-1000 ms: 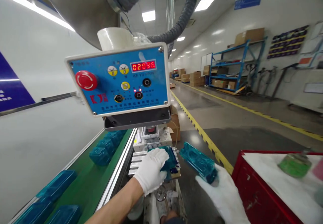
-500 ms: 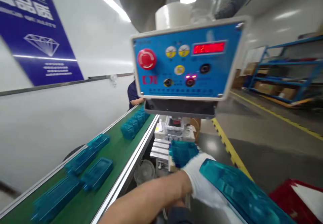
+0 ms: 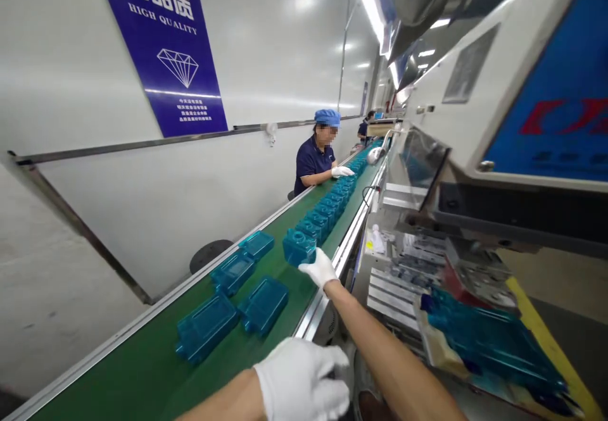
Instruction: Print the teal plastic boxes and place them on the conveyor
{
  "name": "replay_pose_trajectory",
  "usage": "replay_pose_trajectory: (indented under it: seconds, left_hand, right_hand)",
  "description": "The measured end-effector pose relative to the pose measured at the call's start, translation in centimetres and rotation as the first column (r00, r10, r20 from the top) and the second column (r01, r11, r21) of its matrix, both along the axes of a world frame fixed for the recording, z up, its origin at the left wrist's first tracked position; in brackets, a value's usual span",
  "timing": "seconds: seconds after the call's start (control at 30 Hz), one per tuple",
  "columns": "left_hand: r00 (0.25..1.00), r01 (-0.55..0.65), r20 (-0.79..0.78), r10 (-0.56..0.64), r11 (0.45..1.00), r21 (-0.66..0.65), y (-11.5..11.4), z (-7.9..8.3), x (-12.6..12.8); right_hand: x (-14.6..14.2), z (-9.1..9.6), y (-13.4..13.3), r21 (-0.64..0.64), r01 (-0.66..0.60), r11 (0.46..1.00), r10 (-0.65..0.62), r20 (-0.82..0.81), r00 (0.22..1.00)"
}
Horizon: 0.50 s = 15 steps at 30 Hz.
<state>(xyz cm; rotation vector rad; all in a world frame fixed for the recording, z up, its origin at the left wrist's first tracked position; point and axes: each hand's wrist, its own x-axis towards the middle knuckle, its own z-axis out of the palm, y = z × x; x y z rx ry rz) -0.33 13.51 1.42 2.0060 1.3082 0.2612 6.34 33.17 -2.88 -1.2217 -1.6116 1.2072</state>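
"Hands first, from the head view: where are they, and what are they doing?"

"Right hand (image 3: 321,270) is out over the green belt (image 3: 142,377), touching the teal container (image 3: 298,248) at its ten o'clock. Its thumb lies against the near side; the other fingers are partly hidden, so I can't tell whether they pinch it or merely press it."

"And the left?"

"The left hand (image 3: 304,380) hangs at six o'clock of the right, fingers loosely spread and half curled, nothing visible in it."

"Where does that container sit?"

"On the belt, at the near end of a row of similar containers (image 3: 330,209) running off between one and two o'clock. Between eight and ten o'clock from the right hand, four loose containers (image 3: 209,329) lie flat. Around half past twelve, a co-worker's gloved hand (image 3: 342,171) is over the row; toward half past three, a teal piece (image 3: 494,339) lies beside a slatted metal bed (image 3: 394,297)."

"So which step is this?"

"My reading: handling the container at the row's end, setting it there or taking hold; one moment won't settle which. Either way, the move calls for a light touch, without knocking its neighbour."
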Motion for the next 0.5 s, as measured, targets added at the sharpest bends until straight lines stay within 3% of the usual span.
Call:
replay_pose_trajectory:
  seconds: [0.03, 0.1, 0.17, 0.27, 0.33, 0.4, 0.5]
  left_hand:
    - [0.990, -0.138, -0.002, 0.139, 0.988, 0.067, 0.7, 0.4, -2.4]
    - [0.930, -0.338, -0.048, 0.363, 0.902, 0.268, 3.0, 0.6, -7.1]
    - [0.848, -0.391, -0.177, 0.500, 0.814, 0.429, 6.6, 0.1, -11.3]
    - [0.688, -0.375, -0.431, 0.584, 0.794, 0.478, 13.0, -1.7, -15.7]
    - [0.628, -0.382, -0.499, 0.597, 0.795, 0.472, 16.9, -2.7, -17.4]
    - [0.622, -0.384, -0.495, 0.607, 0.787, 0.482, 19.8, -3.2, -18.5]
    - [0.639, -0.373, -0.459, 0.618, 0.770, 0.517, 21.9, -3.1, -19.8]
  right_hand:
    - [-1.4, -0.7, 1.5, -0.010, 0.021, 1.000, -0.021, 0.016, 1.000]
    - [-3.1, -2.3, 3.5, -0.025, 0.051, 0.998, -0.050, 0.045, 0.998]
    - [-3.9, -3.7, 4.6, -0.035, 0.069, 0.997, -0.067, 0.066, 0.996]
    - [-4.2, -4.8, 4.5, -0.037, 0.106, 0.994, -0.103, 0.082, 0.991]
    - [-3.4, -5.3, 3.0, -0.031, 0.149, 0.988, -0.146, 0.090, 0.985]
    - [-1.3, -6.1, 0.4, -0.025, 0.142, 0.990, -0.140, 0.071, 0.988]
    - [5.5, -7.7, -4.8, 0.056, 0.026, 0.998, -0.027, 0.012, 1.000]
